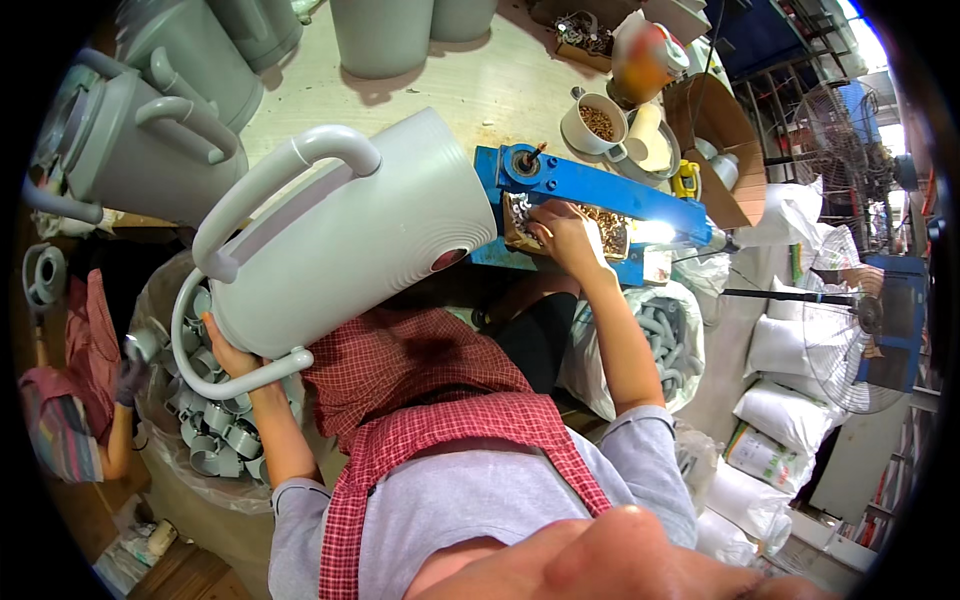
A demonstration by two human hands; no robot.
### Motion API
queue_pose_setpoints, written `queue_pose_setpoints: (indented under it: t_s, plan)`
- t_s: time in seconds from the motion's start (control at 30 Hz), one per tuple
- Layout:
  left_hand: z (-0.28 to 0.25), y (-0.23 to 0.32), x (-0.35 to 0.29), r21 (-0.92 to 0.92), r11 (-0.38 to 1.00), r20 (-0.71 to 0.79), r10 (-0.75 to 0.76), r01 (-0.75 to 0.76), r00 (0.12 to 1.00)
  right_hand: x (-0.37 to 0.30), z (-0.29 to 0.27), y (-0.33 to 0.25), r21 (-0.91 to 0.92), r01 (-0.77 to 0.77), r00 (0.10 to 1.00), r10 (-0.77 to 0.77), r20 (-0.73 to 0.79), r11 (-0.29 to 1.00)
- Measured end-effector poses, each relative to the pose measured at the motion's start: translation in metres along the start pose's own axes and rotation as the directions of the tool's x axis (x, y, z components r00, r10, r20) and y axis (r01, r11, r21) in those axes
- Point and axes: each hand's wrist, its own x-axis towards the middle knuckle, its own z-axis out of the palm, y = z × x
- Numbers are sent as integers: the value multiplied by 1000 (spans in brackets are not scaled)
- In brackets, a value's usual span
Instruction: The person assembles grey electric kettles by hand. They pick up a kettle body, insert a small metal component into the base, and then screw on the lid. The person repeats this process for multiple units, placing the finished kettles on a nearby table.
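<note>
A large grey plastic watering can (345,235) lies on its side across my lap, its ringed base toward the blue machine. One looped handle rises over its upper side and a second curves round its open end; a dark oval hole shows near the base. My left hand (230,348) grips the can at its open end, fingers partly hidden behind it. My right hand (565,233) reaches into a small tray (515,238) of brass-coloured metal fasteners (608,230) on the blue machine (600,183). Its fingers are curled together; what they pinch is hidden.
More grey cans (160,140) stand on the table (480,80) at left and back. A cup of small brown pieces (597,123) sits beyond the machine. Bags of grey parts (215,430) flank me. At right is a fan (850,330); a co-worker (75,400) is at far left.
</note>
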Motion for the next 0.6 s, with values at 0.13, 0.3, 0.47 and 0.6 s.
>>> queue_pose_setpoints:
  t_s: [0.13, 0.3, 0.47, 0.6]
  plan:
    - [-1, -5, 7, 43, 999, 17, 14, -14, 1000, -4, 11, 22, 25, -15, 1000, 15, 28, 1000]
    - [15, -4, 1, 47, 999, 26, -5, 4, 1000, -8, 10, 11, 131, -136, 987, 145, -64, 982]
    - [19, -8, 4, 59, 998, 29, 10, -12, 1000, -2, 0, -1, -53, 10, 1000, -11, -18, 999]
    - [12, -11, 11, 69, 997, 10, 45, -45, 999, -1, 5, 5, 0, -86, 996, 86, -5, 996]
